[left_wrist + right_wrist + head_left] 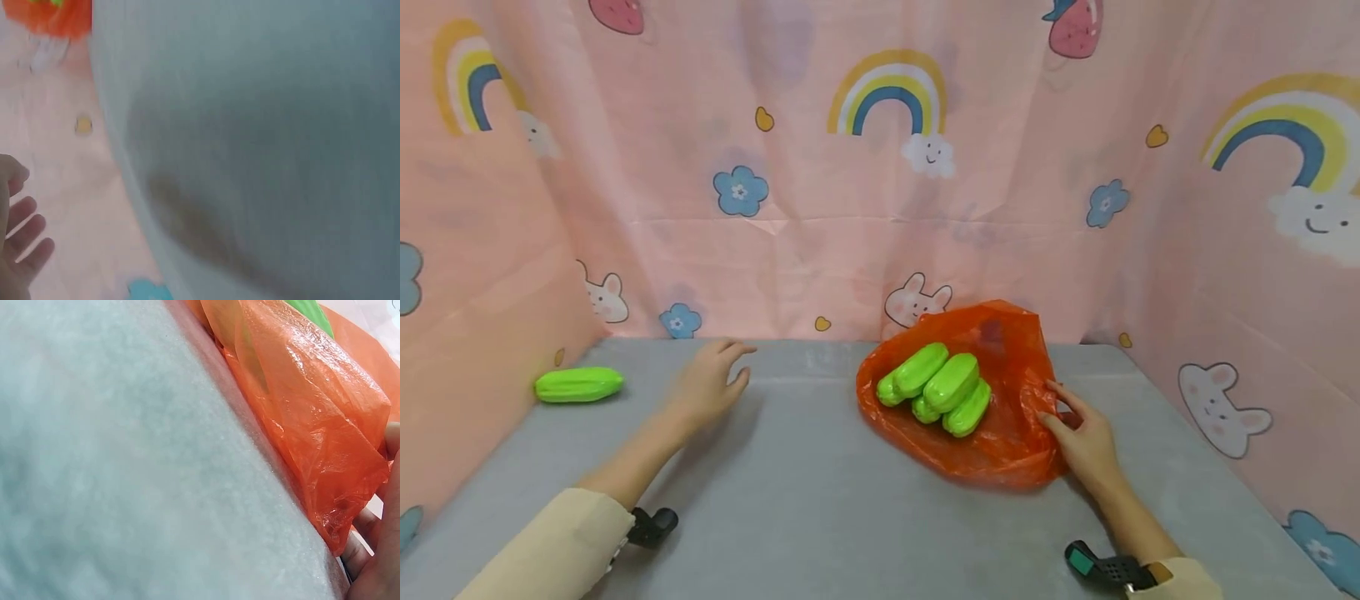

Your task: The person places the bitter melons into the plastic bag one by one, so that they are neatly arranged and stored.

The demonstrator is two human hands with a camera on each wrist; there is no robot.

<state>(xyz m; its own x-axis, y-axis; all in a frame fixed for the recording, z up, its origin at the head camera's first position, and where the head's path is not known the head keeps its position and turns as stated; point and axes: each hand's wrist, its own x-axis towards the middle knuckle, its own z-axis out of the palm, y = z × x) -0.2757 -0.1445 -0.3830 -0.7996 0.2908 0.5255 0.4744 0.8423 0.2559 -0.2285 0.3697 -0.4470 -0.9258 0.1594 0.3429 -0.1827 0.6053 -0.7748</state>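
An orange-red plastic bag (1011,446) lies with its mouth facing the head camera, right of the middle of the table. Several bright green, elongated, ridged vegetables (951,382) are piled inside it. My right hand (1086,442) holds the bag's right edge between thumb and fingers; the right wrist view shows the crumpled plastic (337,456) against the fingers. Over the table left of the bag is my left hand (707,387), holding nothing, its loosely bent fingers (28,231) apart. Farther left, a single green vegetable (578,385) lies near the table's left edge.
The grey table (820,517) is enclosed at the back and sides by a pink curtain (820,250) with rainbows, rabbits and flowers. The bag's top leans up near the back curtain. Black straps (1105,567) with small devices sit on both wrists.
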